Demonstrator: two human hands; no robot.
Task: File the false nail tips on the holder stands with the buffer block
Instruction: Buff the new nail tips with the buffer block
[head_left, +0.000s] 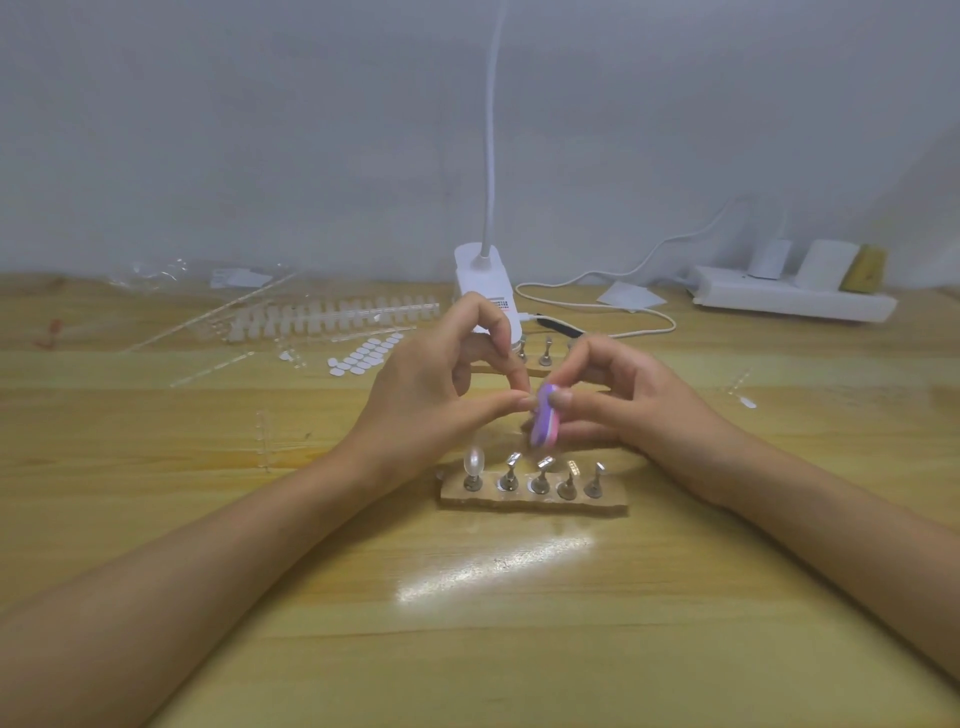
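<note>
Desk (519, 649): pale wooden boards with a bright patch of glare near the front centre. Wall (260, 130) behind: plain grey-white.

A holder stand (532, 503) sits at desk centre, carrying five metal posts. The leftmost post bears a pearly false nail tip (474, 461). A second holder stand (545, 358) lies farther back, partly hidden by the hands.

The right hand (634, 402), raised above the near stand, pinches a pink-and-purple buffer block (545, 423) between thumb and fingers. The left hand (426, 400) has thumb and forefinger drawn together at the block's left edge. Whether they pinch a tip cannot be told.

At the rear: a white clip lamp (480, 278) with its neck rising out of view, a white cable (597, 307), and a power strip (795, 300) with plugs. Rear left: strips of nail tips (332, 317) and clear packaging.
</note>
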